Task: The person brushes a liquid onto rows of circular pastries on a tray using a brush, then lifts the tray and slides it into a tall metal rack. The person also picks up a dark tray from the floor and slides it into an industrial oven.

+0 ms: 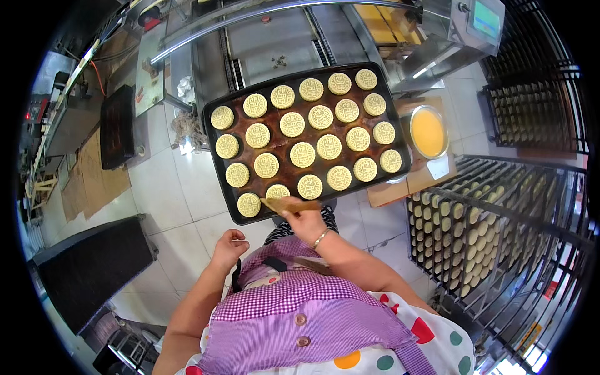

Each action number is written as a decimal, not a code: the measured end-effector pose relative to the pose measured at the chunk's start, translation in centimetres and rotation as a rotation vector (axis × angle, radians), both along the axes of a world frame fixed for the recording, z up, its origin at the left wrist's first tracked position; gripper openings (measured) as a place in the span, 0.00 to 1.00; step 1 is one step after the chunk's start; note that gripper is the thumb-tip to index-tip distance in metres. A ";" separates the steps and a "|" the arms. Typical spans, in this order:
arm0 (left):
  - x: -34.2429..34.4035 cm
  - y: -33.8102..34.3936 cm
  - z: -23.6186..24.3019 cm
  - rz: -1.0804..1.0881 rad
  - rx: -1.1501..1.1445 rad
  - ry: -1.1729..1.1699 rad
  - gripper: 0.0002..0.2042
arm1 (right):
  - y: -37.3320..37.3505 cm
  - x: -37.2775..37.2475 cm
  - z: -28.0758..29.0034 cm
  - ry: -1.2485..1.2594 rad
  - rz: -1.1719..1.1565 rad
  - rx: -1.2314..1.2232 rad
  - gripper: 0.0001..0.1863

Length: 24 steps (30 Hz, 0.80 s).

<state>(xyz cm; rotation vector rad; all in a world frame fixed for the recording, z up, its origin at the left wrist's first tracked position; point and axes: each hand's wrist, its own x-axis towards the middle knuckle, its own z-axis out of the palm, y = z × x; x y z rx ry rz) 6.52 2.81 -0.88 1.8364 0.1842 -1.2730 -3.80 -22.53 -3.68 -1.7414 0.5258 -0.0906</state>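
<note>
A dark baking tray (400, 153) holds rows of several pale, round cakes (329, 145) with stamped patterns. My right hand (304, 224) grips a flat tan brush (291, 205) over the tray's front edge, its tip at the second cake from the left in the front row, which it partly covers. My left hand (231, 247) hangs just below the tray's front left corner, fingers loosely curled and apart, holding nothing.
A bowl of yellow liquid (427, 131) sits on a board (388, 194) to the right. A loaded metal rack (503, 231) stands at lower right. Steel machinery (269, 37) lies beyond the tray. A black tray (94, 269) is at lower left.
</note>
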 end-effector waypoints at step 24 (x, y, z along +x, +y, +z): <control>-0.4 1.6 -8.8 0.718 0.133 -0.210 0.11 | -26.6 -10.7 1.9 0.122 -0.918 -0.001 0.17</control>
